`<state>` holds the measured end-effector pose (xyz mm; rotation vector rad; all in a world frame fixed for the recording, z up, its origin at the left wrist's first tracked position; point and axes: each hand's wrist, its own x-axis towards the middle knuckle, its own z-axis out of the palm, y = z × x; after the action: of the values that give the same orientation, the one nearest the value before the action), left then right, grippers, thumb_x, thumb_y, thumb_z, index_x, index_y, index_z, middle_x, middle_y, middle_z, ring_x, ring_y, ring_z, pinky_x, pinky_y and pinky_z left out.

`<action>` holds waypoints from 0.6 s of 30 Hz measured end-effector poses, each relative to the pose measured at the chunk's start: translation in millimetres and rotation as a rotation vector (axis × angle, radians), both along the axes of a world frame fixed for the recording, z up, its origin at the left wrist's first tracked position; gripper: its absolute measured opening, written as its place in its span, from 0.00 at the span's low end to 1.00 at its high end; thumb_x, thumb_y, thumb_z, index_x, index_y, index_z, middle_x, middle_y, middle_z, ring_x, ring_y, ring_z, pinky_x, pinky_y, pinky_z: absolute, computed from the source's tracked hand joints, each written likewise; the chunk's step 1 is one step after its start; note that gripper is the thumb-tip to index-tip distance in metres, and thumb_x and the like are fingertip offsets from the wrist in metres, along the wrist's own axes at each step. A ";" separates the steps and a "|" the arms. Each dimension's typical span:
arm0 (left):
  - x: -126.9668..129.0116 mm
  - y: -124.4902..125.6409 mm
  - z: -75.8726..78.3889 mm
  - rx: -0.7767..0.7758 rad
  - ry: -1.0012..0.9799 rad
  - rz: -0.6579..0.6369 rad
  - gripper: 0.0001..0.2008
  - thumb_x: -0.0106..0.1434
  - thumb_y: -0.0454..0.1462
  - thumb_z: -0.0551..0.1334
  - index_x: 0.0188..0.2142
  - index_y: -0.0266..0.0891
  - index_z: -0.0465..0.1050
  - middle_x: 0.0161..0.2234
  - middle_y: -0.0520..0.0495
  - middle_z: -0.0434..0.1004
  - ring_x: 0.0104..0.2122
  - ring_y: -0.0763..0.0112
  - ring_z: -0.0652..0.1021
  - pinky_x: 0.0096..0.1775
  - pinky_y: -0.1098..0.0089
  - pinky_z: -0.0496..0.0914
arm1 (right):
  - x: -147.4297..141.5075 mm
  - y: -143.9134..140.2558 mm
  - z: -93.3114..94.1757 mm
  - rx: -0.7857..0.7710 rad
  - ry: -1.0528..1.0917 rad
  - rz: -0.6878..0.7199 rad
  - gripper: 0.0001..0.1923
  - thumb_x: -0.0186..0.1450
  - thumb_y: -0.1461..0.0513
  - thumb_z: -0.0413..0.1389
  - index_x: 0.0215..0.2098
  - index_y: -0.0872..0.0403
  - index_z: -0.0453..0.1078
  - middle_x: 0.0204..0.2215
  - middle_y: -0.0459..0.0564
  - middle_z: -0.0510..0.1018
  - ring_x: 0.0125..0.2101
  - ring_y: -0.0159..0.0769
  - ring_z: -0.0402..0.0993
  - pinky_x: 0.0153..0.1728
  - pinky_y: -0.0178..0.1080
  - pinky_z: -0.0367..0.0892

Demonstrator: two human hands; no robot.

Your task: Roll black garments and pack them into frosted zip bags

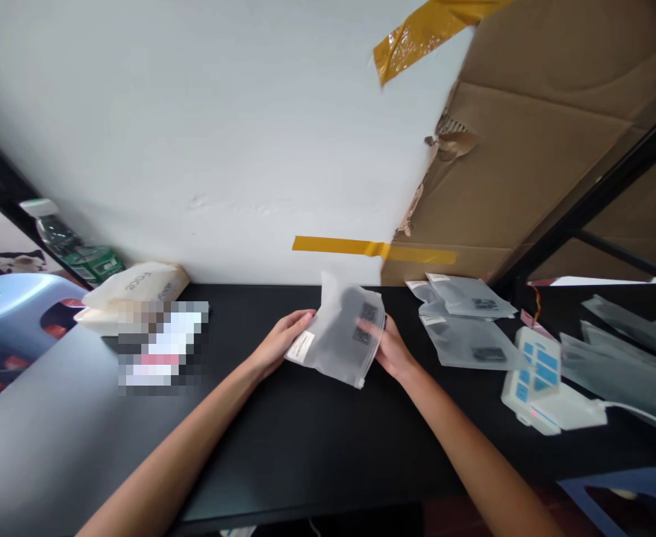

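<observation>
While I scan big to small: white matte wall [193, 112] fills the top, torn brown corrugated cardboard [529, 149] leans at right with yellow tape strips [372, 247]. Black smooth tabletop [305, 440] below. Rounded blue plastic stool [8, 313] far left, beside it a soft cream pouch [137, 287]. Right side I see a loose pile of frosted flat bags [467, 321] and a white boxy device with blue buttons [534, 373]. Centre: frosted zip bag [336, 335], rectangular, semi-clear, dark item and barcode label inside, held tilted just above the table. Left hand [280, 339] grasps its left edge at the white label; right hand [389, 347] grips the right edge, fingers showing through the film behind it.
</observation>
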<state>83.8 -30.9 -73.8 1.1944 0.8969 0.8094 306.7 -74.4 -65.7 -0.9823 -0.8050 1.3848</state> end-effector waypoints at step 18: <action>-35.5 25.3 20.6 0.033 -0.230 0.458 0.18 0.51 0.47 0.74 0.32 0.37 0.74 0.24 0.51 0.75 0.19 0.74 0.73 0.21 0.75 0.69 | -0.2 -2.2 -7.3 0.351 -0.832 -0.115 0.26 0.62 0.45 0.61 0.53 0.50 0.75 0.41 0.53 0.74 0.32 0.37 0.72 0.32 0.39 0.71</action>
<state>48.3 -5.6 -53.2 0.9084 0.9809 1.3062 306.5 -76.6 -73.0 -1.3019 -1.5142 0.6626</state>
